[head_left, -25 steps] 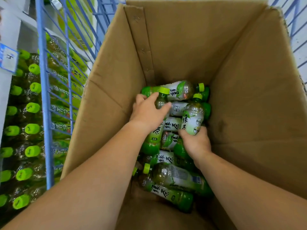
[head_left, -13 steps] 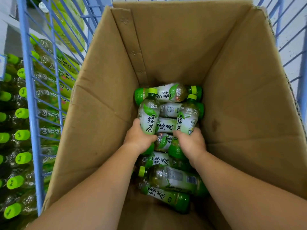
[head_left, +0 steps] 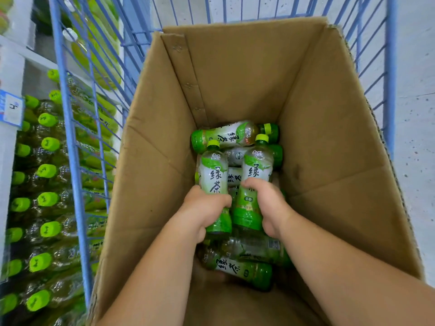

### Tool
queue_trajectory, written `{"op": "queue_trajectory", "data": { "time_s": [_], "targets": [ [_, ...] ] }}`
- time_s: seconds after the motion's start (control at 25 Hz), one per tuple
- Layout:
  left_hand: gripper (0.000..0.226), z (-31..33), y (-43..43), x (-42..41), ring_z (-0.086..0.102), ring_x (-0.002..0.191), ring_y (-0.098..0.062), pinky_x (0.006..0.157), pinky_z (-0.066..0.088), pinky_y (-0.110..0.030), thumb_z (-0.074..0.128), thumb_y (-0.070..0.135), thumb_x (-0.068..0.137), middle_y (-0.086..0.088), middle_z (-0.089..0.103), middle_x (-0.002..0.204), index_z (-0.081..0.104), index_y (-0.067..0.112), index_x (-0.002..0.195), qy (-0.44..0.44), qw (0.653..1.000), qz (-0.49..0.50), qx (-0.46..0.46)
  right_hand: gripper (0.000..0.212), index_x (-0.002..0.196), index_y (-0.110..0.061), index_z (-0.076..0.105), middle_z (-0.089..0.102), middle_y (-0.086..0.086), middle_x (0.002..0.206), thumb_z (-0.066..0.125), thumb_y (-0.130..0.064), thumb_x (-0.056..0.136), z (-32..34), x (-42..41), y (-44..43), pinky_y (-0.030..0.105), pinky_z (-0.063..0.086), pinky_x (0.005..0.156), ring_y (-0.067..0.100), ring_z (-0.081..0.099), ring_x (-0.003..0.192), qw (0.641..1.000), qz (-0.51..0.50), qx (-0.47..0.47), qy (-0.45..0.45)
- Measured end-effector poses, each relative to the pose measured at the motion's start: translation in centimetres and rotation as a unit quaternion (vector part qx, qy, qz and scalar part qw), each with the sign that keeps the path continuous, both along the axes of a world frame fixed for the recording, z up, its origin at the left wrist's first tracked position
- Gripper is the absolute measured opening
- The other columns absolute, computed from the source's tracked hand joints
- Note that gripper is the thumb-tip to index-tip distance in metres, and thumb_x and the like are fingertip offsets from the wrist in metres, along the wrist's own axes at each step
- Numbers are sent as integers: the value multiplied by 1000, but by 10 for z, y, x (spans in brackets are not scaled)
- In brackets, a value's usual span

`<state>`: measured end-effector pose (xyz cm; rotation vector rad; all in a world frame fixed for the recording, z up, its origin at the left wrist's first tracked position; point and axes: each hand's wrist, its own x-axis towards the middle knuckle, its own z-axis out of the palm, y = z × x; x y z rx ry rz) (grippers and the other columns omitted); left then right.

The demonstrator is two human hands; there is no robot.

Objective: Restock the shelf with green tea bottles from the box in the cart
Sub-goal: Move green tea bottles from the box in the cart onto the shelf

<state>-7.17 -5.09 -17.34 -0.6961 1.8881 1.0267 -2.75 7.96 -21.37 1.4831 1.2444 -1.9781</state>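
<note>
Inside the box [head_left: 153, 184], the left hand [head_left: 202, 211] grips one green tea bottle [head_left: 214, 175]. The right hand [head_left: 270, 205] grips another bottle [head_left: 255, 170] just beside it.

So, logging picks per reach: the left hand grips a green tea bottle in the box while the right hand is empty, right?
Not empty: the head view shows the right hand gripping the right bottle. The left hand does grip the left bottle in the box.
</note>
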Motion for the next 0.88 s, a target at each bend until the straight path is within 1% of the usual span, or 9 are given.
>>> {"op": "queue_trajectory", "data": {
  "time_s": [0.12, 0.24, 0.32, 0.36, 0.48, 0.6, 0.72, 0.8, 0.88],
  "targets": [
    [58, 24, -11, 16, 72, 85, -30, 76, 63, -46, 73, 25, 52, -11, 73, 97, 63, 15, 109, 29, 1000, -8, -2, 48, 111, -12, 67, 76, 18, 94, 77, -32, 68, 24, 13, -4, 53, 63, 69, 34, 75, 75, 999, 13, 27, 11],
    [48, 60, -21, 26, 71, 84, -25, 67, 60, -36, 75, 23, 61, -8, 73, 96, 65, 16, 108, 49, 998, -28, 9, 26, 104, -11, 71, 77, 18, 88, 72, -24, 82, 58, 25, -5, 42, 61, 60, 32, 74, 69, 999, 12, 26, 23],
    [35, 90, -28, 35, 69, 81, -19, 61, 54, -28, 77, 16, 71, -4, 72, 93, 64, 19, 103, 71, 996, -38, 24, 20, 102, -13, 73, 78, 17, 90, 72, -25, 85, 82, 35, -6, 44, 63, 66, 34, 75, 75, 998, 29, 40, 31],
    [28, 109, -32, 41, 67, 78, -15, 59, 51, -25, 76, 13, 75, -1, 71, 91, 63, 20, 99, 85, 995, -46, 29, 19, 100, -15, 74, 78, 15, 90, 73, -26, 85, 97, 41, -7, 49, 64, 71, 34, 76, 78, 997, 41, 52, 32],
    [24, 162, -43, 60, 64, 73, -7, 55, 50, -20, 74, 11, 81, 4, 70, 87, 60, 22, 97, 110, 991, -64, 45, 22, 97, -15, 75, 79, 12, 88, 75, -25, 78, 140, 57, -7, 58, 61, 78, 35, 77, 80, 994, 67, 84, 35],
    [28, 207, -57, 83, 67, 86, -14, 72, 58, -31, 74, 14, 81, 0, 70, 96, 59, 25, 102, 117, 990, -53, 64, 28, 98, -18, 74, 79, 8, 91, 78, -30, 74, 193, 77, -9, 54, 61, 82, 32, 76, 84, 988, 97, 112, 37],
    [38, 243, -68, 106, 68, 90, -18, 73, 59, -38, 77, 20, 78, -1, 70, 102, 58, 25, 110, 141, 987, -41, 67, 21, 99, -18, 71, 76, 8, 94, 76, -25, 81, 245, 97, -11, 45, 62, 81, 30, 73, 86, 983, 111, 134, 64],
    [47, 264, -74, 122, 71, 90, -22, 76, 62, -46, 79, 26, 69, -2, 72, 102, 59, 25, 112, 153, 985, -24, 73, 22, 98, -18, 72, 76, 9, 95, 78, -26, 78, 277, 109, -16, 49, 62, 83, 31, 74, 88, 977, 125, 149, 86],
    [46, 279, -78, 138, 71, 89, -22, 71, 61, -42, 79, 23, 72, -3, 72, 101, 60, 24, 114, 169, 982, -18, 80, 25, 99, -19, 73, 77, 10, 96, 79, -28, 77, 302, 121, -17, 56, 61, 83, 33, 75, 88, 971, 138, 163, 106]
  ]
}}
